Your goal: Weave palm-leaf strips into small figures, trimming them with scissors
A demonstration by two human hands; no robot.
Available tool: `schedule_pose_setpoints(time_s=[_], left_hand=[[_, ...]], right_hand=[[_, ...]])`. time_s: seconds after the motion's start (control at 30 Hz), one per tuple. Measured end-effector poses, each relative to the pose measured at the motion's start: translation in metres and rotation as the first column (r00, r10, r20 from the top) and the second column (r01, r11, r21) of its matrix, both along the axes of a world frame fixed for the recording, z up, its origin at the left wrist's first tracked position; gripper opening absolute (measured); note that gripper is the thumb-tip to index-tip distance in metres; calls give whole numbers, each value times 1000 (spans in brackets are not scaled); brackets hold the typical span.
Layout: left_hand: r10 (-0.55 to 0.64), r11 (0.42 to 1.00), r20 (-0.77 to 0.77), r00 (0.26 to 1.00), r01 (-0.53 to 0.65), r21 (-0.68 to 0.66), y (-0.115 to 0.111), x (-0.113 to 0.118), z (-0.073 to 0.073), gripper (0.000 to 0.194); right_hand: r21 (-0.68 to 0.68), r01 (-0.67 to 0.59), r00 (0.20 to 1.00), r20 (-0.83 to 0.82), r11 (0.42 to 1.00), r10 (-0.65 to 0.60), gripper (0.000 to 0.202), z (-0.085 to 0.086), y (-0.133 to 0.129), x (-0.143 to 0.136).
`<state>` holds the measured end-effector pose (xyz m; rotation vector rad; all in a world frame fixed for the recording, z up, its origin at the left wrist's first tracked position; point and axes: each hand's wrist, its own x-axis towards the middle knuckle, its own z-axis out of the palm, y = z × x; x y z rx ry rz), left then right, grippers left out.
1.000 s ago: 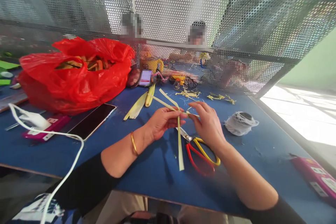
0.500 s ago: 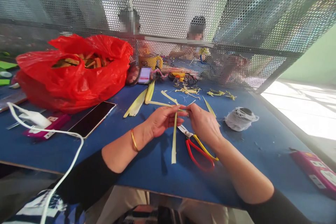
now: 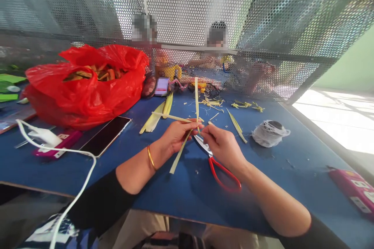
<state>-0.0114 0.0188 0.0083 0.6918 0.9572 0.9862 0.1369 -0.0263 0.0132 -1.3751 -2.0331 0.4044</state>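
My left hand [image 3: 179, 135] is closed on pale green leaf strips [image 3: 196, 99] that cross at its fingertips. One strip points up, one stretches left, and another hangs down toward me. My right hand [image 3: 223, 144] pinches at the same crossing; its fingertips touch the strips, though exactly which one they grip is partly hidden. Under the hands on the blue table lie scissors [image 3: 224, 174] with red-lined handles, their blades partly covered by the fingers and the second handle hidden by my right hand. Wider leaf pieces [image 3: 153, 120] rest beyond my left hand.
A red plastic bag [image 3: 87, 97] of leaf pieces stands left, near a phone [image 3: 108, 136] and a white cable [image 3: 87, 151]. To the right are a spool of white thread [image 3: 270, 133] and a magenta box [image 3: 355, 190]. Perforated metal panels [image 3: 187, 11] close off the back; people sit behind.
The strips have turned in my hands: one now stands upright, and the hanging one slants to the left. My right hand has shifted slightly lower and covers the yellow handle of the scissors.
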Motion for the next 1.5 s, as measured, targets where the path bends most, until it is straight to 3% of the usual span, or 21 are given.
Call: schedule_pose_setpoints(time_s=[0.1, 0.23, 0.43, 0.57, 0.67, 0.77, 0.87, 0.93, 1.07, 1.17, 1.33, 1.5], left_hand=[[-8, 1000, 49, 999, 8, 9, 0, 0, 0, 8], [-64, 998, 6, 998, 63, 14, -4, 2, -2, 11], [-297, 955, -82, 951, 297, -14, -11, 3, -4, 4], [-306, 952, -134, 942, 304, -38, -11, 4, -2, 7], [-268, 963, -164, 949, 263, -50, -11, 5, -1, 6], [-145, 987, -104, 984, 137, -80, -7, 4, 1, 7], [-48, 994, -21, 999, 45, -98, -2, 0, 3, 15], [-19, 995, 7, 1000, 20, -95, 0, -2, 3, 18], [45, 999, -34, 998, -45, -22, -1, 1, 0, 5], [104, 994, -112, 988, -99, 50, -5, 7, -3, 7], [89, 995, -137, 986, -81, 61, -8, 9, -5, 5], [27, 999, -113, 993, -22, 49, -8, 5, 0, 7]], right_hand=[[-52, -11, 995, -95, 999, 6, 24, 0, 3, 1], [-72, 127, 932, -332, 989, -144, 25, -2, 14, 5], [-280, -57, 825, -553, 958, -113, 28, -5, 24, 7], [-228, 48, 764, -619, 972, -183, 30, -12, 25, 4], [-245, 77, 771, -600, 966, -214, 27, -18, 29, 6], [-241, 113, 822, -522, 964, -227, 19, -18, 35, 13], [-161, 88, 899, -412, 983, -148, 14, -9, 35, 19], [-231, 0, 895, -435, 973, -103, 23, -3, 32, 19], [-441, -138, 854, -507, 887, -119, 29, 3, 22, 11], [-426, -133, 901, -429, 895, -71, 24, 3, 16, 7], [-406, -141, 945, -328, 903, 0, 19, 6, 13, 9], [-336, -72, 974, -226, 939, -6, 32, 6, 21, 17]])
